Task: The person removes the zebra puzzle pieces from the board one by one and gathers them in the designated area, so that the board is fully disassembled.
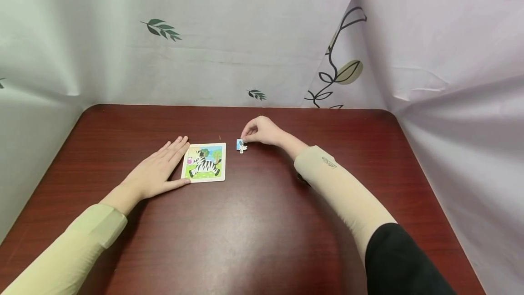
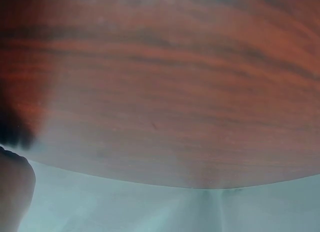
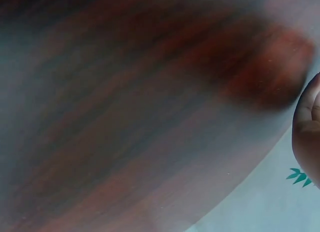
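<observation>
A square zebra puzzle (image 1: 223, 167) in a pale frame lies on the table left of centre. My left hand (image 1: 157, 170) lies flat at its left side, fingers straight and thumb spread, with fingertips and thumb tip at the frame's corners. To the right of the puzzle, my right hand (image 1: 264, 131) pinches a small puzzle piece (image 1: 239, 144) with blue and black-and-white parts between thumb and curled fingers. Only an edge of the left hand (image 2: 15, 192) shows in the left wrist view. Part of the right hand (image 3: 307, 137) shows at the right wrist view's edge, with the piece out of sight.
The dark red-brown wooden table (image 1: 245, 231) has rounded far corners. A pale curtain (image 1: 221, 58) with leaf prints hangs along its back edge, and similar cloth (image 1: 458, 104) closes off the sides.
</observation>
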